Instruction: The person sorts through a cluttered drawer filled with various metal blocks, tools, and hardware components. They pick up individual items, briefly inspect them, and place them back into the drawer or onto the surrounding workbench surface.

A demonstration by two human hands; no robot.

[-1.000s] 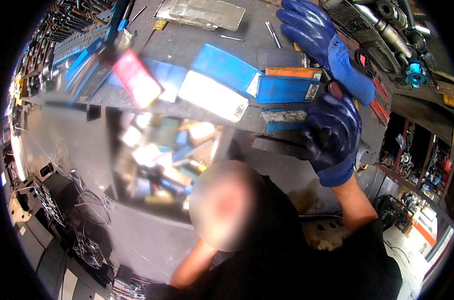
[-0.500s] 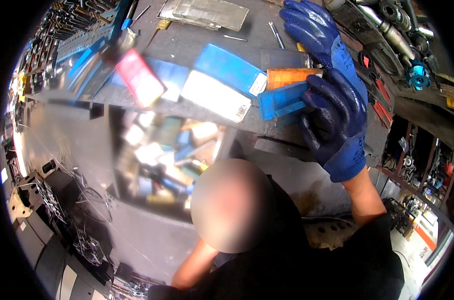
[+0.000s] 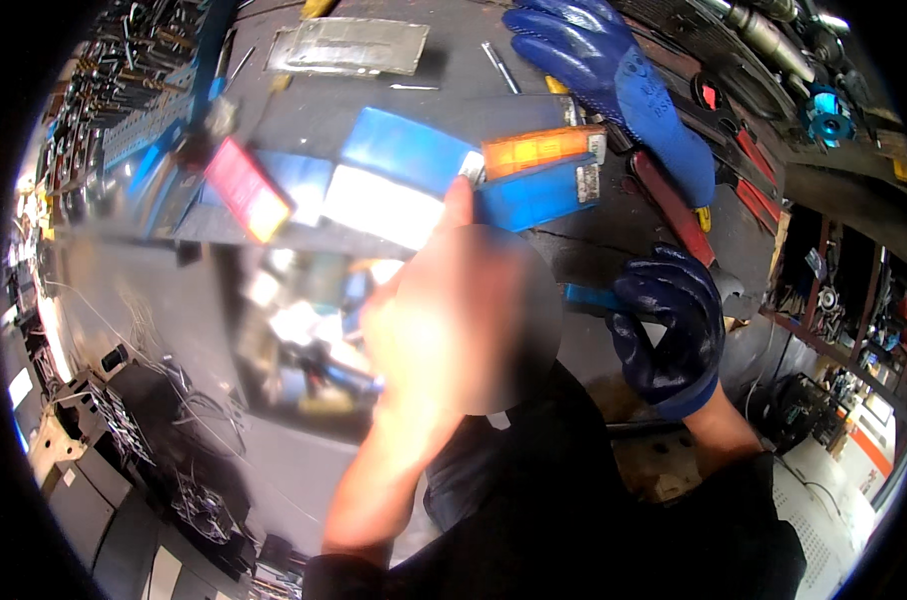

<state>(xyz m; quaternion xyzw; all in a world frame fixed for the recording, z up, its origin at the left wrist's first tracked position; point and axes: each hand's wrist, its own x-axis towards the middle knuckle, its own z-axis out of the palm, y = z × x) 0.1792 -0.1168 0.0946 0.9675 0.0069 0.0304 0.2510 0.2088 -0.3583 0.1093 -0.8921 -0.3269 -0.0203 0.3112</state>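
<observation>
My right hand (image 3: 672, 330), in a dark blue coated glove, is curled at the bench's near edge. Its thumb and fingers pinch a blue plastic piece (image 3: 592, 296), mostly hidden behind the glove. Bare and smeared, my left hand (image 3: 429, 320) reaches up from below. One finger points at the corner of a large blue flat box (image 3: 404, 145); contact is unclear, and a blurred patch covers the other fingers. Beside that fingertip lies a smaller blue case (image 3: 534, 196), under an orange case (image 3: 539, 152). A white box (image 3: 379, 205) adjoins the large blue box.
An empty blue glove (image 3: 614, 85) lies at the far right, near red-handled tools (image 3: 759, 180). A red box (image 3: 246, 190) sits left. Farther back are a clear plastic case (image 3: 349, 47) and a metal rod (image 3: 501, 68). An open drawer (image 3: 304, 340) holds mixed small items.
My right hand has drawn back toward me from the cases, with the blue plastic piece in it. My left hand has risen from the lower edge to the boxes.
</observation>
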